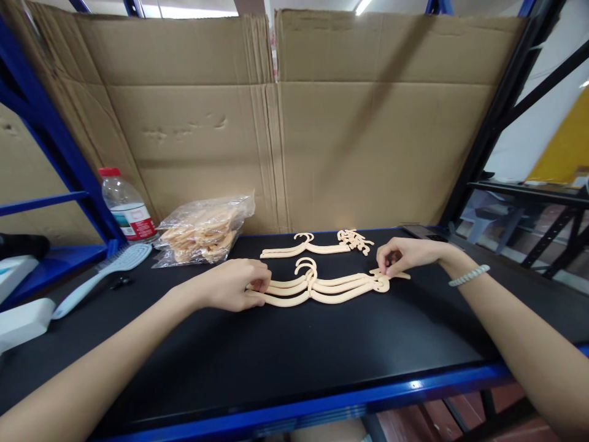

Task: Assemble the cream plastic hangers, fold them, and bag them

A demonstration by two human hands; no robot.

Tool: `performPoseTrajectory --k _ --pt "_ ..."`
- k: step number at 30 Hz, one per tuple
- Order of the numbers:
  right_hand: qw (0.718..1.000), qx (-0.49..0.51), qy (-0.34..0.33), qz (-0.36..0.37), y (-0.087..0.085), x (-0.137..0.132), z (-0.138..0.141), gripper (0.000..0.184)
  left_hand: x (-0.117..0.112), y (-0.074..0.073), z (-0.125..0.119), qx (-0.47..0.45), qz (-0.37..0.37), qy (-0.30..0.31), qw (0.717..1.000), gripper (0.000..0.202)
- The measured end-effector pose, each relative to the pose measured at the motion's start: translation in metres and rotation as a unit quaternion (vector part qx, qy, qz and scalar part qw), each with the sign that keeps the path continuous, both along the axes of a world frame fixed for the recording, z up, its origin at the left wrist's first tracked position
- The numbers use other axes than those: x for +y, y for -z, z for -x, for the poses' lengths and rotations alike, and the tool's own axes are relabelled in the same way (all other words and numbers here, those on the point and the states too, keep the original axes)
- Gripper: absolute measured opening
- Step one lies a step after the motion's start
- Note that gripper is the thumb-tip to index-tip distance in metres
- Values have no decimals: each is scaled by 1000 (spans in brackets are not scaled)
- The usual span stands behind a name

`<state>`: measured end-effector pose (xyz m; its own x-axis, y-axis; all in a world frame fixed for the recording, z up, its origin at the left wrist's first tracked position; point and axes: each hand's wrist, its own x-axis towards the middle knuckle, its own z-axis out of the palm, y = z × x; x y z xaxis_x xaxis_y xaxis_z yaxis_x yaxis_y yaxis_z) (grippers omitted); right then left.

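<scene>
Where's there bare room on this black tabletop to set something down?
Widest: the black tabletop between the near hangers and the blue front rail. More lies right of the bracelet. Crowded: left, with bottle, bag and brush; back centre, far hangers and small pieces; and between left hand and right hand.

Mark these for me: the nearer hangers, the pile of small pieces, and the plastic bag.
Nearer hangers [311,296]: head view, on the middle of the front one, below its hook.
Pile of small pieces [355,240]: head view, mid-pile.
Plastic bag [204,231]: head view, on its front.
</scene>
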<state>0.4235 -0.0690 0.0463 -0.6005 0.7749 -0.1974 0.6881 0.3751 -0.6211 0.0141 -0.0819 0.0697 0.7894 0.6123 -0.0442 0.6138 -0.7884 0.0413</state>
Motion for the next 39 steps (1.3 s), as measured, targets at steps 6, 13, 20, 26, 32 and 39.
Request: performPoseTrajectory --k 6,13,20,26,32,39 --pt "997 -30 -6 -66 -6 -6 13 34 -1 0 1 -17 -1 3 1000 7" --pt "995 -25 -8 -99 4 -17 55 53 1 2 0 -68 39 50 996 10" --pt "987 -39 -7 -156 8 -15 59 41 5 7 -2 -85 68 30 994 7" --pt "991 -31 36 -127 8 -12 54 34 15 20 -3 -125 50 28 990 8" --pt "989 -22 40 -138 11 -8 49 39 17 26 -4 -140 35 22 989 12" --pt "987 -18 34 -154 11 -8 48 37 19 28 -3 -146 19 21 989 10"
